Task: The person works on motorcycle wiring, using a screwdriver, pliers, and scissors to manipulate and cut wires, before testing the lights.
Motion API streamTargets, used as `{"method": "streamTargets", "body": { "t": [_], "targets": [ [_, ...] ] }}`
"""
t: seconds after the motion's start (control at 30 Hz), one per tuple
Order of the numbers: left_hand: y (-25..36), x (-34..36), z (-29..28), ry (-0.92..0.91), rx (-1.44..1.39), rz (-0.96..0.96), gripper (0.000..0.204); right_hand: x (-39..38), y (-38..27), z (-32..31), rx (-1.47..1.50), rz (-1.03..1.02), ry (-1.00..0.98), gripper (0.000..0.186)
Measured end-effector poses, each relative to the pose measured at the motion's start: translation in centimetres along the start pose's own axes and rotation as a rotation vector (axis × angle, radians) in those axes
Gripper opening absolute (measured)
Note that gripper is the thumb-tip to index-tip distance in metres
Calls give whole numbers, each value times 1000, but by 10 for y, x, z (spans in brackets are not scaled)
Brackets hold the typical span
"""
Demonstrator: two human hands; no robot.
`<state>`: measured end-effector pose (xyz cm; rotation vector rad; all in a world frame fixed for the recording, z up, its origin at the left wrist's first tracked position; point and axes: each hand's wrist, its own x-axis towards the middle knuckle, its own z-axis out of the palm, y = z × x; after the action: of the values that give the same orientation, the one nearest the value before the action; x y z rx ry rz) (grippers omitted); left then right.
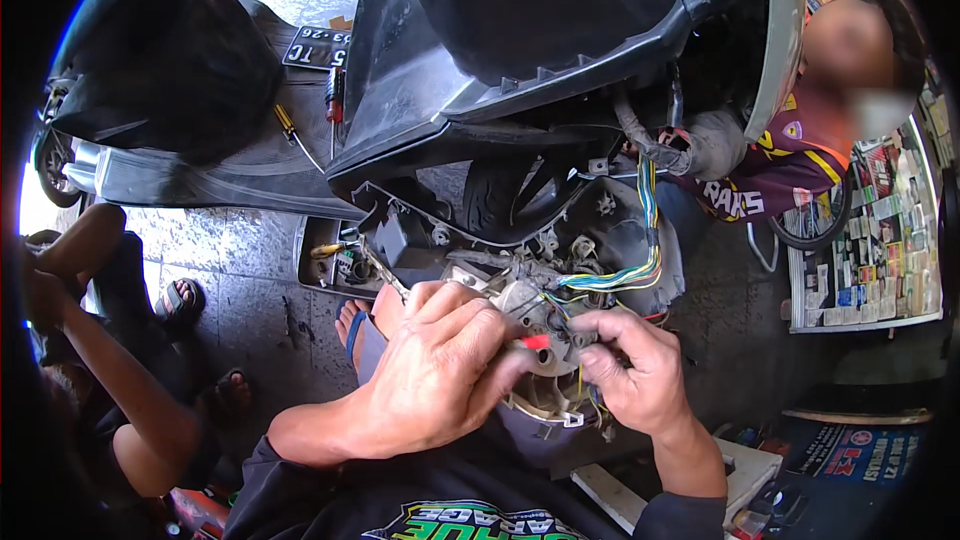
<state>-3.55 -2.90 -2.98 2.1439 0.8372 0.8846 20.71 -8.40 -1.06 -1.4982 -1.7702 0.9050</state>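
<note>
In front of me, my left hand (430,370) is closed, with a small red piece (537,342) sticking out between its thumb and fingers. What that piece belongs to is hidden by the fingers. My right hand (640,370) pinches something small and dark at the housing's right side; its kind does not show. Between the hands is a round, pale grey scooter housing (522,298), with thin wires around it. A bundle of blue, yellow and white wires (650,230) curves down toward it from the scooter's front.
The dark scooter body (430,90) fills the far side. A red-handled screwdriver (334,95) and a yellow-handled one (286,122) lie on another scooter's panel. A parts tray (330,280) sits on the floor. People are at left and far right, near a display case (870,250).
</note>
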Motion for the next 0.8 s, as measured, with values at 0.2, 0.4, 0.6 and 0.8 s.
{"method": "streamTargets", "body": {
  "t": [0.2, 0.4, 0.6, 0.8],
  "targets": [
    [-7, 10, 4, 19, -259, -25, 29, -4, 8, 0, 224, 142, -11, 26],
    [-11, 15, 7, -20, -297, -71, 24, -6, 10, 1, 282, 159, 2, 26],
    [-13, 16, 9, -18, -314, -76, 21, -6, 12, 2, 355, 147, -17, 27],
    [-12, 17, 11, -5, -336, -106, 20, -11, 17, 3, 438, 136, -22, 28]
  ]
}}
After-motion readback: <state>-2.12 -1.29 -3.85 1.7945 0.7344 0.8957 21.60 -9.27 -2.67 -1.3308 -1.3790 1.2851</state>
